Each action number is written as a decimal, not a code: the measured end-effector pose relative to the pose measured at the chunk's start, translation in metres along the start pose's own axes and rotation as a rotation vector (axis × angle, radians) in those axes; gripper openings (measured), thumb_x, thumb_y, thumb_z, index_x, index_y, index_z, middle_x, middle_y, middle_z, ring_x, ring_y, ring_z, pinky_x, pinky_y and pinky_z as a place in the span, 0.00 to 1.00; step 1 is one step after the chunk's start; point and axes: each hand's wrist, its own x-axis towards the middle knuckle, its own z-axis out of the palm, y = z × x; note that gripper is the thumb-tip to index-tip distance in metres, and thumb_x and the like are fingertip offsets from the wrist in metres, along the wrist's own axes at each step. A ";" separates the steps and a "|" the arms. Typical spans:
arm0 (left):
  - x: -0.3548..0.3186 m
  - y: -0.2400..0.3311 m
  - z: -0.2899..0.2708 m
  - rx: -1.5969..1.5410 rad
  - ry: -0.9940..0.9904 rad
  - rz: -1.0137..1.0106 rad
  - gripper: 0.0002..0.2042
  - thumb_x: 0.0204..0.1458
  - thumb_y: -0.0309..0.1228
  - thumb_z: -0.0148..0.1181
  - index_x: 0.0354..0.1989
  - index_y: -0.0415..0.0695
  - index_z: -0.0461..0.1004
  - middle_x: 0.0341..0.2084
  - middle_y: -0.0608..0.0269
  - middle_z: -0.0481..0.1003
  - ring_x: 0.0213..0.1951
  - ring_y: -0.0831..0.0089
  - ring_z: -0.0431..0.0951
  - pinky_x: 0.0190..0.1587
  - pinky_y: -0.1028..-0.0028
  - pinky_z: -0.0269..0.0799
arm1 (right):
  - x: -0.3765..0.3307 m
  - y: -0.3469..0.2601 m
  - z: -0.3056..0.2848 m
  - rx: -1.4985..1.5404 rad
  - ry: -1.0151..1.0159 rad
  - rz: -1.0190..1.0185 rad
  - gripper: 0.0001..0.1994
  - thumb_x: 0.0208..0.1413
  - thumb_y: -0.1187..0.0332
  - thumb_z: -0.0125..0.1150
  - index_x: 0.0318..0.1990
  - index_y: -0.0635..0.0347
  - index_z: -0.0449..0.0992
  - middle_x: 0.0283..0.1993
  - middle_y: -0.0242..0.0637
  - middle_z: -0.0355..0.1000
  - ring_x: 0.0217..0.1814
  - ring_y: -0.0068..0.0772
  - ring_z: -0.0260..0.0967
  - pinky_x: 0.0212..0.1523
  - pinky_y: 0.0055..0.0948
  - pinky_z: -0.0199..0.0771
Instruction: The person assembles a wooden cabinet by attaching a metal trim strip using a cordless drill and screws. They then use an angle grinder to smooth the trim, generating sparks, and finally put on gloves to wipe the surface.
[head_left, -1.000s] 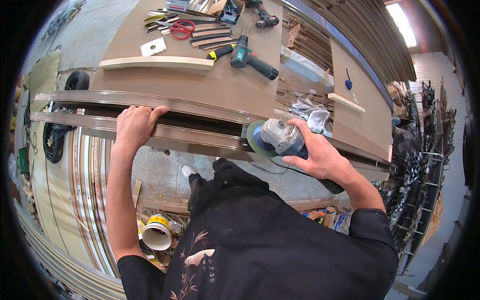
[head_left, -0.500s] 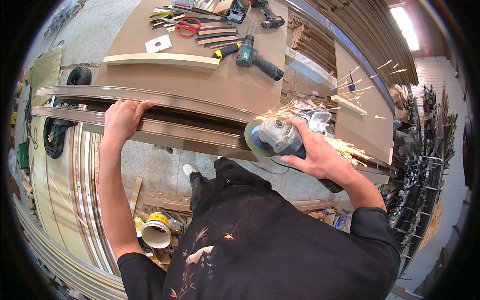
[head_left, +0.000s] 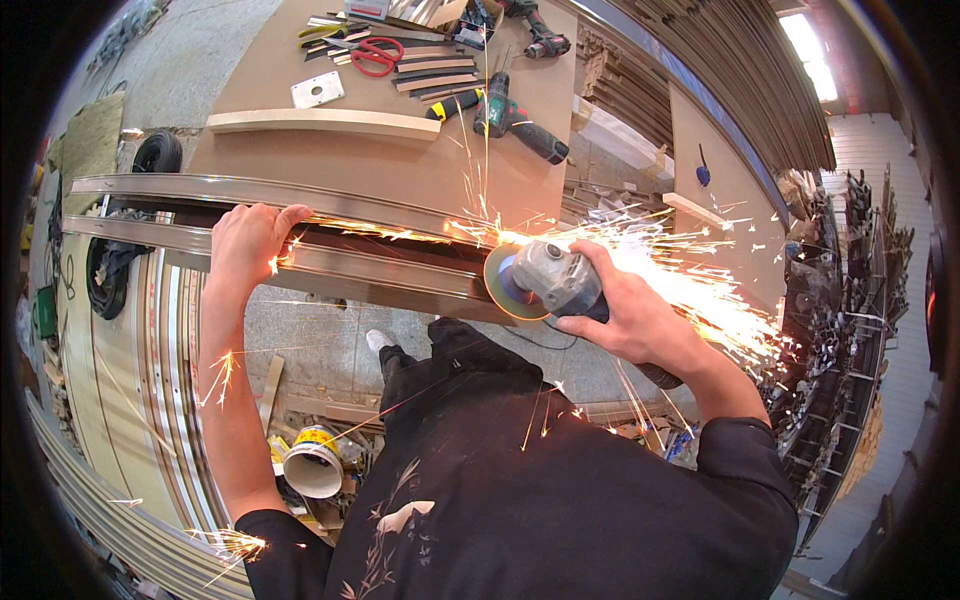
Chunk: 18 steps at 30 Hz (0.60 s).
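Note:
My right hand (head_left: 628,308) is closed around an angle grinder (head_left: 555,277), palm on its body. The spinning disc (head_left: 503,282) meets a long brown metal profile (head_left: 385,275), and a bright spray of sparks flies mostly to the right. Some sparks also run left along the profile's channel and land near my left arm. My left hand (head_left: 247,240) grips the profile farther left, thumb stretched along its dark channel. The far rail (head_left: 330,195) of the profile lies beyond the channel. The exact contact point is hidden by glare and the disc.
Beyond the profile, a brown board (head_left: 270,160) bears a wooden strip (head_left: 320,122), a green cordless drill (head_left: 492,108), red scissors (head_left: 377,56) and a white plate (head_left: 317,90). A white bucket (head_left: 312,470) stands below left. Racks of metal offcuts (head_left: 835,350) line the right side.
The spray of sparks has grown much larger and brighter, now reaching along the channel and toward my left arm. The grinder has shifted slightly to the left and nearer me.

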 end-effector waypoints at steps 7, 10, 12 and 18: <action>0.004 -0.002 0.001 0.069 -0.030 0.017 0.38 0.69 0.62 0.51 0.13 0.47 0.82 0.13 0.55 0.77 0.27 0.51 0.83 0.38 0.57 0.76 | 0.004 -0.006 0.002 -0.013 0.016 -0.033 0.44 0.61 0.54 0.74 0.76 0.59 0.52 0.56 0.68 0.77 0.60 0.71 0.77 0.62 0.55 0.75; 0.002 -0.002 0.006 0.083 0.071 0.026 0.40 0.69 0.64 0.49 0.11 0.47 0.80 0.11 0.57 0.76 0.26 0.51 0.83 0.38 0.57 0.77 | 0.006 -0.008 0.001 -0.004 0.001 -0.026 0.44 0.61 0.53 0.74 0.75 0.59 0.52 0.55 0.67 0.77 0.60 0.70 0.77 0.61 0.55 0.75; 0.001 -0.002 -0.002 -0.031 -0.039 0.029 0.41 0.69 0.65 0.48 0.11 0.46 0.80 0.10 0.58 0.75 0.25 0.51 0.82 0.38 0.56 0.77 | 0.007 -0.009 0.002 0.016 -0.003 -0.030 0.44 0.61 0.53 0.74 0.75 0.59 0.53 0.55 0.67 0.77 0.59 0.70 0.78 0.61 0.55 0.75; 0.003 -0.005 0.001 -0.010 -0.053 0.032 0.40 0.70 0.63 0.49 0.11 0.45 0.80 0.10 0.57 0.75 0.25 0.51 0.83 0.38 0.55 0.78 | 0.008 -0.010 0.004 -0.031 0.009 -0.021 0.44 0.61 0.54 0.75 0.75 0.59 0.53 0.54 0.68 0.77 0.58 0.71 0.78 0.60 0.55 0.76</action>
